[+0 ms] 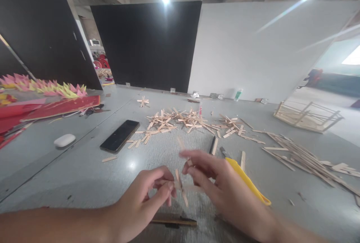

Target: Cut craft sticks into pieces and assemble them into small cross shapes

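Note:
My left hand point(146, 194) is closed, its thumb and fingers pinching a small cross of wooden sticks point(184, 197) just above the table. Close beside it, my right hand point(216, 183) pinches a short wooden stick point(180, 143) that points up and away; motion blurs it. Right of that hand lies a yellow-handled utility knife point(247, 181), partly behind the hand. A black pen point(212, 144) rests beyond the fingers. Below the hands, a dark-marked wooden strip point(174, 221) lies near the table's front edge.
A heap of short wooden sticks point(180, 119) spreads across the table's middle. Long strips point(303, 156) and a stick frame point(308, 117) are at right. Left are a phone point(120, 136), a white case point(64, 140) and pink-yellow paper pieces point(53, 88). Black and white panels point(146, 48) stand behind.

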{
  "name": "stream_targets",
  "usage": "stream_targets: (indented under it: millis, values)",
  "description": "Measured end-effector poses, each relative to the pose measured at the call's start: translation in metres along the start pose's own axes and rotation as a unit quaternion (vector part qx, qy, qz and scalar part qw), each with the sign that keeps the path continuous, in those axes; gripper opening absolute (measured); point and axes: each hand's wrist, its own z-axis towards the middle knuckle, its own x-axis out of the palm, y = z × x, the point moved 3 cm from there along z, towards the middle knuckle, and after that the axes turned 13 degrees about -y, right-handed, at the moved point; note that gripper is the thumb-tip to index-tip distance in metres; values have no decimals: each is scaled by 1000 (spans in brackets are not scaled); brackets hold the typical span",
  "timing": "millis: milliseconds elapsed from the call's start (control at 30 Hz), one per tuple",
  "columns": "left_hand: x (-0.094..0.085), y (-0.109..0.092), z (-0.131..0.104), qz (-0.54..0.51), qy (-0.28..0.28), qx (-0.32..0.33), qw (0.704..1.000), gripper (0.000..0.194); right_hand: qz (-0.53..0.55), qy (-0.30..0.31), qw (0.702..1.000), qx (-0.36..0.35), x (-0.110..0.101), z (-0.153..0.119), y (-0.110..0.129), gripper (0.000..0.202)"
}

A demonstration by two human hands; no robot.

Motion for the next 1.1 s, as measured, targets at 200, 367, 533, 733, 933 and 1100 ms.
stream_targets:
  millis: [200,367,533,733,933,1100]
  values:
    - [-8,-6,5,-100,-72,-36,992,33,92,-117,988,30,-19,9,1,17]
    - [-9,-10,3,-102,-60,-43,992,33,17,-46,999,-2,-20,8,6,22]
    - [-7,-7,3,-129,-64,-44,989,33,15,-57,998,8,-19,7,3,24]
    - [-11,-7,7,-151,-114,-34,981,32,156,15,981,113,-15,10,2,29]
    - [-9,-12,6,-171,-91,-48,980,36,219,63,956,183,-10,7,2,34]
    - [-8,-13,5,-175,-85,-47,980,35,251,79,937,230,-6,4,1,34]
